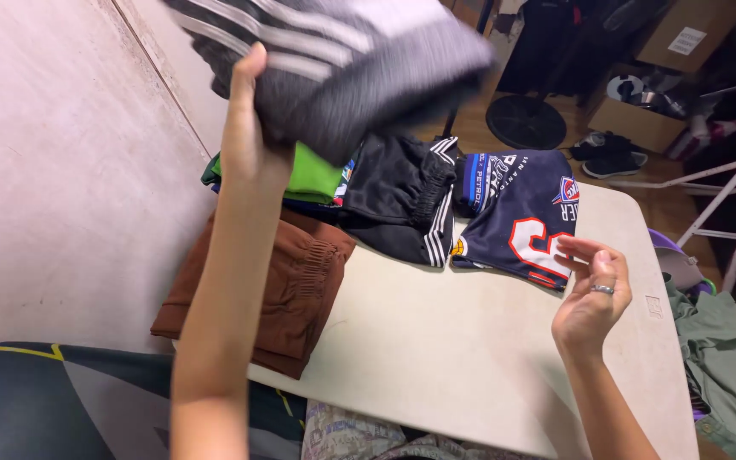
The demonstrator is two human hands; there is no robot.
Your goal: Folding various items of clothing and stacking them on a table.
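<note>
My left hand is raised high and grips a folded dark grey garment with white stripes, blurred by motion, above the far left of a beige folding table. My right hand hovers over the table's right part, fingers loosely curled and apart, a ring on one finger, holding nothing. Folded clothes lie on the table: a brown pair of shorts at the left, a green garment behind it, black striped shorts in the middle, and a navy jersey just beyond my right hand.
A pale wall runs along the left. A dark patterned cloth lies at the lower left. Greenish clothing hangs off the table's right side by a white rack. Shoes, a fan base and cardboard boxes stand on the floor behind.
</note>
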